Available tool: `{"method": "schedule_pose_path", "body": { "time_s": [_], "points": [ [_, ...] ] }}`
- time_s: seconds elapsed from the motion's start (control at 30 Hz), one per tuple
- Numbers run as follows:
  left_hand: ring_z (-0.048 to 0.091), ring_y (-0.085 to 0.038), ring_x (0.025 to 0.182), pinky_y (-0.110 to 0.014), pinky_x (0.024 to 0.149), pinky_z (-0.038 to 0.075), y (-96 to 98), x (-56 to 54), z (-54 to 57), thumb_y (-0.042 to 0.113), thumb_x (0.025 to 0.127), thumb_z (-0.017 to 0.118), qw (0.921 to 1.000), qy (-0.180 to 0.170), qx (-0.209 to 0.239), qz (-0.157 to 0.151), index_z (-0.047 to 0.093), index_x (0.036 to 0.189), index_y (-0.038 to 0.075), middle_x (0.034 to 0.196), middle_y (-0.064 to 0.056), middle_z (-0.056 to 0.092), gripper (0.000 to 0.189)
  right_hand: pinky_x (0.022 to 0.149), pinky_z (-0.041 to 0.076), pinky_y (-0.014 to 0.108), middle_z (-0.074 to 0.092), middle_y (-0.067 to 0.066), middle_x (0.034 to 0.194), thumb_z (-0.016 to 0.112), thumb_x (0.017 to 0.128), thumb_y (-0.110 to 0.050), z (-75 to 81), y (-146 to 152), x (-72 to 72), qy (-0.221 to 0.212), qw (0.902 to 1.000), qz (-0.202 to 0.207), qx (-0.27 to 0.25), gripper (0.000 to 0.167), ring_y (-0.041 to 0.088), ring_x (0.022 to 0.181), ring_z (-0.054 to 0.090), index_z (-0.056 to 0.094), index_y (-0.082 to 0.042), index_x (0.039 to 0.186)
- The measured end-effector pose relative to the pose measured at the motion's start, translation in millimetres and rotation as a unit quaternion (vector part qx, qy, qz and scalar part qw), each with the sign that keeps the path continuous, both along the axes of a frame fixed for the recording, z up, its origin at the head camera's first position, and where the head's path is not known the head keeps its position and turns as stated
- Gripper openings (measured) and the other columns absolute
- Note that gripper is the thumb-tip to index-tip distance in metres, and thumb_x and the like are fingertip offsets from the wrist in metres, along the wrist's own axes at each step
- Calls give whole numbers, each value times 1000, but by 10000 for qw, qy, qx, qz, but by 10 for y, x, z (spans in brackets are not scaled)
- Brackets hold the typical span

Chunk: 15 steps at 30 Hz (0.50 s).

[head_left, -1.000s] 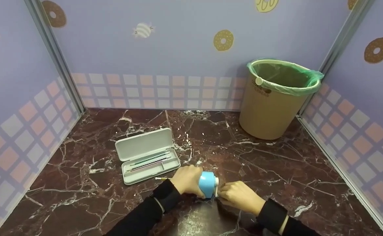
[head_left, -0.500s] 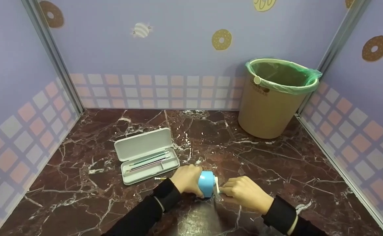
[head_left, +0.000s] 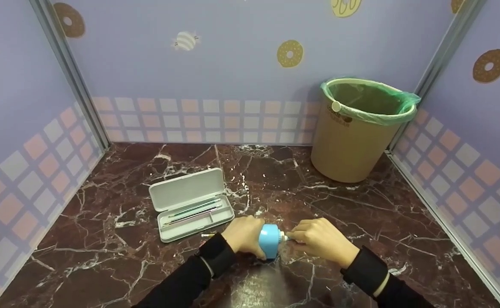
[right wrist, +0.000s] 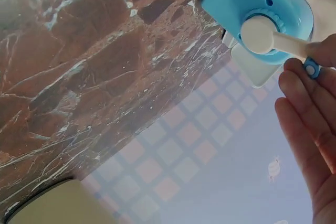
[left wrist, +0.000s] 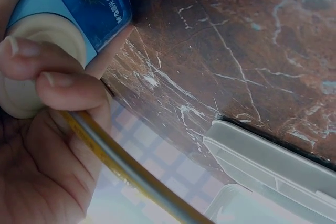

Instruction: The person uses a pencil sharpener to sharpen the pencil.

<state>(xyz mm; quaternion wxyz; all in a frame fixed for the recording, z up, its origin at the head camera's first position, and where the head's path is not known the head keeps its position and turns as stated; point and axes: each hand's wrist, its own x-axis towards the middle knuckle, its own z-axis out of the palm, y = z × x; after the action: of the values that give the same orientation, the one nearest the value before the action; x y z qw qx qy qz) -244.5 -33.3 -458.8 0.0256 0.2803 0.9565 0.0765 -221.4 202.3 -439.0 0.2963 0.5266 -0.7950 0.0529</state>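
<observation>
My left hand [head_left: 245, 235] grips a blue crank pencil sharpener [head_left: 269, 241], which lies on its side near the front of the dark marbled table. In the left wrist view, a yellow pencil [left wrist: 131, 163] with a grey stripe sticks out from behind that hand's curled fingers, beside the sharpener's round cream part [left wrist: 52, 32]. My right hand [head_left: 322, 241] is at the sharpener's other end. Its thumb and fingers pinch the cream crank handle [right wrist: 289, 44] close to the blue knob [right wrist: 313, 68], as the right wrist view shows.
Behind the left hand lies an opened white pencil case [head_left: 187, 188] with several pencils [head_left: 194, 210] inside. A tan waste bin [head_left: 346, 149] with a green liner stands at the back right. Patterned panels [head_left: 233, 64] enclose the table. Small pale flecks dot the tabletop.
The right hand has gone from low beside the sharpener to farther up and right, turning the crank with it. The left hand and the sharpener stay almost in place.
</observation>
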Motion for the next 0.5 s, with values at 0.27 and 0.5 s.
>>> {"method": "schedule_pose_path", "body": {
  "time_s": [0.27,0.5],
  "points": [
    [71,-22,79,-35,67,59,1,12,-16,48,56,97,9999,141,15,-34,68,102,10,89,-4,75,66,58,52,20,74,-7,77,88,76,-20,46,-3,-7,-219,9991,-324,159,21,6,65,64,81,-13,94],
    [71,-22,78,-35,68,59,1,9,-32,47,55,97,9997,183,121,-100,67,101,10,88,-4,74,65,62,56,23,76,-5,81,83,82,-21,73,-27,-48,119,9982,-495,330,14,8,71,68,80,-13,93]
  ]
}}
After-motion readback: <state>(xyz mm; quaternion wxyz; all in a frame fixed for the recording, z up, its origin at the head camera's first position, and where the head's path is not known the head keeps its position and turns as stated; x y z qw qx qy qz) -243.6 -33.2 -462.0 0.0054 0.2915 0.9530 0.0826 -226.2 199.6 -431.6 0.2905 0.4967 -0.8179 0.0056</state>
